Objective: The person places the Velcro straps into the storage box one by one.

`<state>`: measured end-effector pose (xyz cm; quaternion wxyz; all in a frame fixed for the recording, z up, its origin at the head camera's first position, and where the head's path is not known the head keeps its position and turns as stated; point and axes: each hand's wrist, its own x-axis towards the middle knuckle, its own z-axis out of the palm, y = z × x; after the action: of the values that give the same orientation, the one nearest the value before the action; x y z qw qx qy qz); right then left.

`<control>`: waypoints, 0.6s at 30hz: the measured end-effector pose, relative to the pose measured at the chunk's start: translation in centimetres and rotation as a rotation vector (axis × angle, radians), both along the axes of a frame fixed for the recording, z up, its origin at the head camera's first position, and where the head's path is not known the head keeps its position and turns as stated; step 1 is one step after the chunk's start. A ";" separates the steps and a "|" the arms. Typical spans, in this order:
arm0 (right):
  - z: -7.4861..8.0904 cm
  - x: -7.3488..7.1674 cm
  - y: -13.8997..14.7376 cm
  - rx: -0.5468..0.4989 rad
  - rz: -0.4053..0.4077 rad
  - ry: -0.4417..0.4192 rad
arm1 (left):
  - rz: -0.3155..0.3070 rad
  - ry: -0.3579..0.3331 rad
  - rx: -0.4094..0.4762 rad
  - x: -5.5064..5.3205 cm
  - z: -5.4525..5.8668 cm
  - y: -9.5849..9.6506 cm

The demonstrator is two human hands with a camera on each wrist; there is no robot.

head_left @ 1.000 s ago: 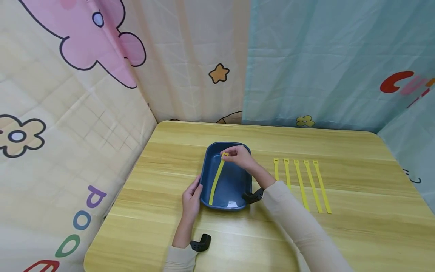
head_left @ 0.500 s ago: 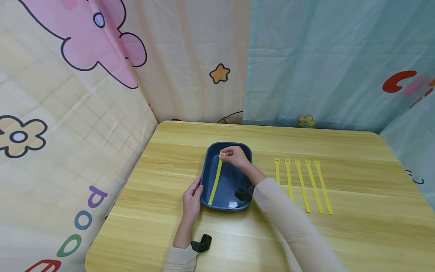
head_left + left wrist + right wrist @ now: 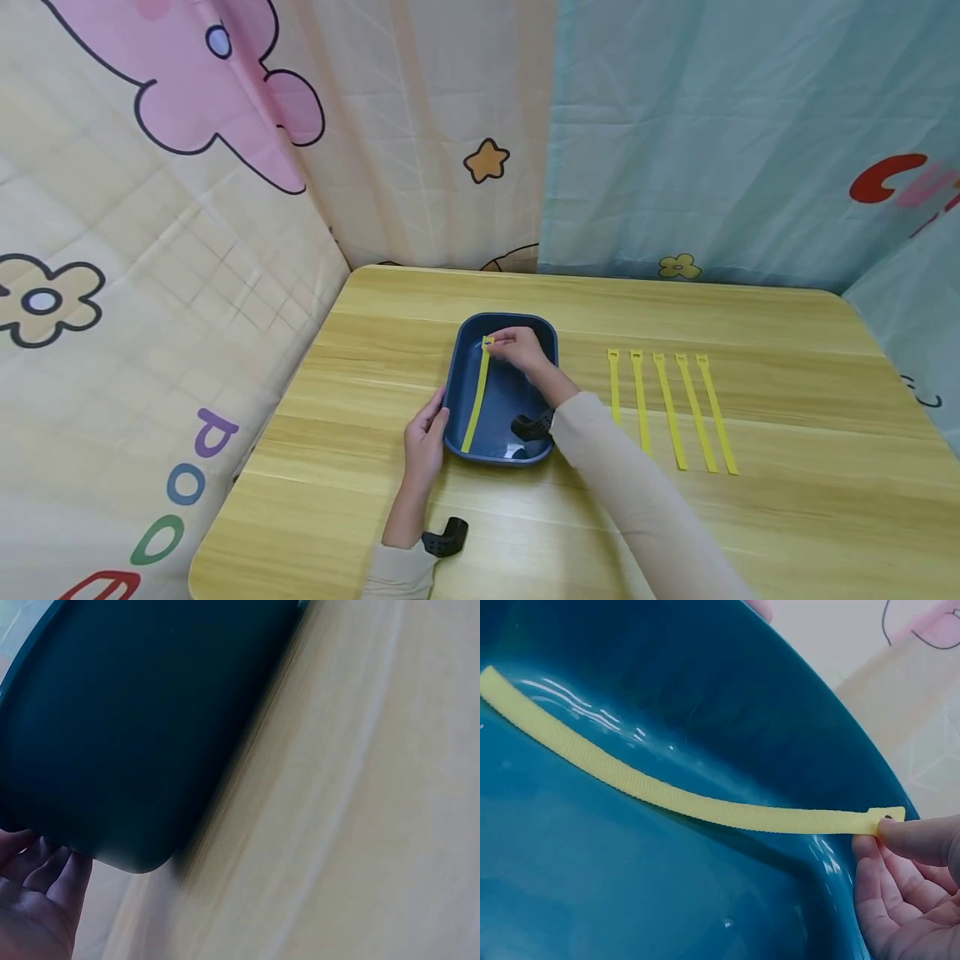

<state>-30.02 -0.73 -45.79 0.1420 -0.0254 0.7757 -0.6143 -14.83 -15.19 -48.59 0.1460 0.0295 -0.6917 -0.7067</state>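
A yellow hook-and-loop cable tie [image 3: 667, 793] hangs inside a dark blue plastic tray [image 3: 513, 392]. My right hand [image 3: 519, 348] pinches its slotted head between thumb and forefinger near the tray's far end. In the right wrist view the strap bows along the tray's left inner side, and its tail touches down at the opposite end. My left hand [image 3: 425, 437] rests against the outside of the tray's left wall, with its fingers [image 3: 69, 881] touching that wall in the left wrist view.
Several more yellow cable ties [image 3: 670, 417] lie side by side on the wooden table [image 3: 360, 333], right of the tray, one partly behind my right sleeve. Printed curtains [image 3: 420, 125] stand behind and left of the table. Each wrist wears a black camera [image 3: 446, 537].
My right hand has moved slightly left with the cable tie's head, so the strap stands straighter along the tray's left side. The left hand and the tray have stayed put.
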 end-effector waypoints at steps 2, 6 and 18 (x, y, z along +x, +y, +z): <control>0.0 -0.1 -0.1 -0.007 0.006 0.002 | 0.001 0.004 -0.004 0.0 0.0 0.0; 0.1 -0.2 -0.6 -0.008 0.013 0.006 | 0.001 0.021 -0.001 0.0 0.0 0.0; 0.0 -0.8 -1.0 -0.062 -0.041 -0.047 | -0.033 0.019 0.010 -0.1 0.0 -0.1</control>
<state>-30.83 -1.76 -45.79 0.1468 0.0009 0.7532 -0.6412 -14.95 -15.25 -48.59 0.1408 0.0119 -0.6870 -0.7128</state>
